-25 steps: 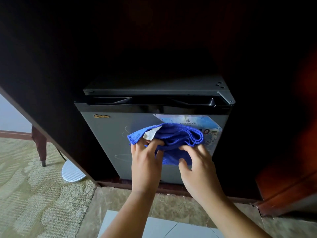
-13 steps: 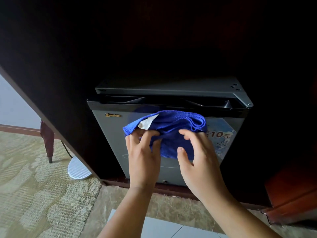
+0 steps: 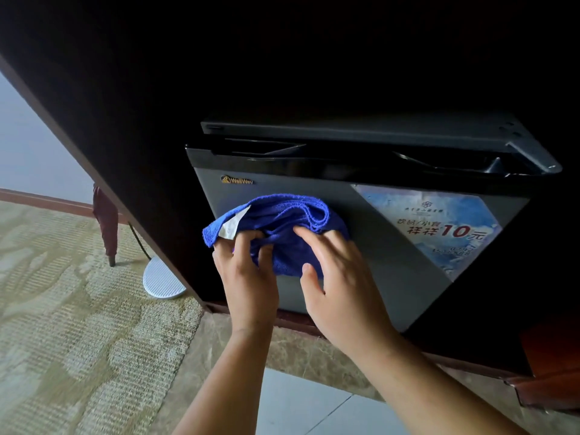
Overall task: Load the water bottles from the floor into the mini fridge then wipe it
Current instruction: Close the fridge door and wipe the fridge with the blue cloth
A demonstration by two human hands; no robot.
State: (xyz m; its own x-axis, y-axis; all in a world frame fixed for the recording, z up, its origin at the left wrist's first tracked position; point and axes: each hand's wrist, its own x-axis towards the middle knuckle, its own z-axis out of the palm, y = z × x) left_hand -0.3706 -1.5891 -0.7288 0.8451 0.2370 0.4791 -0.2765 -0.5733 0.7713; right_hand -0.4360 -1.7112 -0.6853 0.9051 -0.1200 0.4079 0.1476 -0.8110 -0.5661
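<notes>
A grey mini fridge (image 3: pixel 376 246) stands inside a dark wooden cabinet with its door shut. A bunched blue cloth (image 3: pixel 282 221) with a white tag lies against the left part of the door, just below the brand logo. My left hand (image 3: pixel 244 277) grips the cloth's lower left with curled fingers. My right hand (image 3: pixel 342 287) holds the cloth's right side, fingers arched over it and thumb dug into its lower edge. No water bottles are in view.
A blue price sticker (image 3: pixel 439 227) covers the door's upper right. The dark cabinet wall (image 3: pixel 125 120) rises to the left. On the patterned carpet (image 3: pixel 62 309) lie a white round disc (image 3: pixel 161 282) and a chair leg (image 3: pixel 106 227). Pale tiles (image 3: pixel 298 409) are below my arms.
Both hands have slid the cloth leftward across the door, off the price sticker, which now shows in full. The fridge door stays shut.
</notes>
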